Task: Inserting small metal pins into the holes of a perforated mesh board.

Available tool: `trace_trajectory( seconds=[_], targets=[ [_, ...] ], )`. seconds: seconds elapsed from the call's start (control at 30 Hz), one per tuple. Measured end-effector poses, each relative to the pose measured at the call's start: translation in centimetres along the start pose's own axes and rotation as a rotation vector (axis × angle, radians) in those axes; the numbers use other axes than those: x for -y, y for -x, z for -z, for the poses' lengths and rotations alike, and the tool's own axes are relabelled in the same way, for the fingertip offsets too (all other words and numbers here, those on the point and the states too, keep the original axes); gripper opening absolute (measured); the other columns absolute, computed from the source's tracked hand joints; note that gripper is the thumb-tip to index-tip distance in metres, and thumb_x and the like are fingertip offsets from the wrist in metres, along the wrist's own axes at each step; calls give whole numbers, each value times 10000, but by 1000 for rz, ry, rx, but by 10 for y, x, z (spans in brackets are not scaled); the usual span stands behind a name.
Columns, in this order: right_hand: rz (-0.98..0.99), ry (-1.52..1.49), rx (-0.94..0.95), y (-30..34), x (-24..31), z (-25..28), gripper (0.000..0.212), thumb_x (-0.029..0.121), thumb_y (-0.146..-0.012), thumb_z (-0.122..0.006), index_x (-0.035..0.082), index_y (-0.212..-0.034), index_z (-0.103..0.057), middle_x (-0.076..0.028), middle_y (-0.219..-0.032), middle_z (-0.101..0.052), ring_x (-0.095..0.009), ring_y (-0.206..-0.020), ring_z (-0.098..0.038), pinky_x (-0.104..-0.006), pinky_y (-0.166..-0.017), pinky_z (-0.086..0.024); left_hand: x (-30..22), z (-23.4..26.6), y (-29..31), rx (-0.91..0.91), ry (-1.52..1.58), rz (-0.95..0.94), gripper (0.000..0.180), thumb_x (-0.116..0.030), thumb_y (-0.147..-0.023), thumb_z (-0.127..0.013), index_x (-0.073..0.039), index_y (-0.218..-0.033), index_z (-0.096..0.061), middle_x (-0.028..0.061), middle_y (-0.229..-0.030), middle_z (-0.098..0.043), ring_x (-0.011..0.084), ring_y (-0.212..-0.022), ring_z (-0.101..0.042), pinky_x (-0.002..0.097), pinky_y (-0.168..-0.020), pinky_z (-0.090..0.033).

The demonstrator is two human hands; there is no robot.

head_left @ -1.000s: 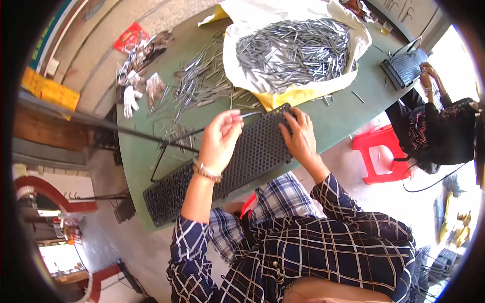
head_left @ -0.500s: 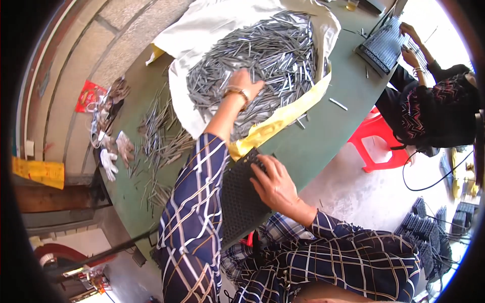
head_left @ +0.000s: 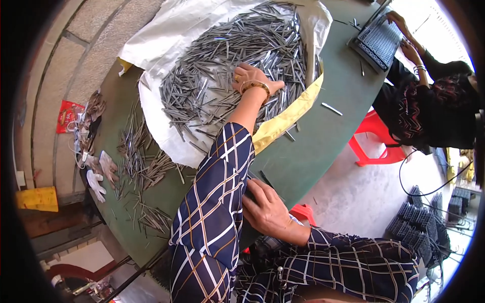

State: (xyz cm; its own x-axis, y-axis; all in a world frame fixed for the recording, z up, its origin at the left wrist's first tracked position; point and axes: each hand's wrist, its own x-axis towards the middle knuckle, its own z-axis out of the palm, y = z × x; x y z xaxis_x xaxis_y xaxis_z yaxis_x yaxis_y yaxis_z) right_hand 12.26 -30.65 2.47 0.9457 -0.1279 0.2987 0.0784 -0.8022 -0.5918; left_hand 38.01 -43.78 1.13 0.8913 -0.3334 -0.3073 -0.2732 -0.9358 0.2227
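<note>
My left hand reaches into a heap of thin grey metal strips in a spread white sack. Its thumb stands out to the right, away from the bent fingers, whose tips are partly hidden among the strips. A bracelet circles that wrist. Below, my right hand grips the edge of a black perforated tray, fingers curled over it. Most of the tray is hidden behind my left sleeve and right hand.
Loose strips lie on the green table to the left, near work gloves. At the far right a co-worker's hands rest at another perforated tray. A red stool and stacked dark racks stand on the floor.
My left hand has shifted right over the heap, its thumb now farther out. The tray has dropped mostly out of sight behind my left sleeve, and my right hand has moved lower with it.
</note>
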Motion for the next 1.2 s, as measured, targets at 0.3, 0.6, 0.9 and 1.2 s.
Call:
trace_trajectory(
  seconds=[0.3,0.6,0.9,1.2],
  targets=[
    [-28,-39,-49,0,-1,-3,382,152,-735,-725,33,-1084,-624,-169,-1201,-515,-335,-1117,-519,-394,-921,-451,135,50,-38,-338,-4,200,875,-694,-692,-584,103,-1053,-632,310,-1119,-582,407,-1026,-558,434,-936,-431],
    [-59,-34,-26,-1,-5,-2,372,161,-730,-732,56,-1074,-635,-168,-1217,-513,-338,-1131,-506,-398,-932,-438,208,31,-82,7,-64,419,850,-684,-805,-406,28,-1247,-549,216,-1306,-527,337,-1241,-485,398,-1024,-353],
    [-44,-56,10,-5,-1,2,367,147,-727,-733,50,-1067,-636,-172,-1205,-521,-338,-1116,-516,-395,-936,-447,166,30,-104,-44,-23,557,1155,-906,-620,-386,-1,-1331,-486,179,-1364,-485,340,-1279,-410,404,-1012,-338],
    [-51,-54,6,-6,1,2,383,138,-713,-743,51,-1070,-631,-168,-1195,-522,-340,-1108,-517,-392,-920,-457,137,23,-113,-38,82,409,568,-426,-748,-700,-44,-1155,-598,161,-1245,-522,267,-1099,-575,391,-863,-515]
  ],
)
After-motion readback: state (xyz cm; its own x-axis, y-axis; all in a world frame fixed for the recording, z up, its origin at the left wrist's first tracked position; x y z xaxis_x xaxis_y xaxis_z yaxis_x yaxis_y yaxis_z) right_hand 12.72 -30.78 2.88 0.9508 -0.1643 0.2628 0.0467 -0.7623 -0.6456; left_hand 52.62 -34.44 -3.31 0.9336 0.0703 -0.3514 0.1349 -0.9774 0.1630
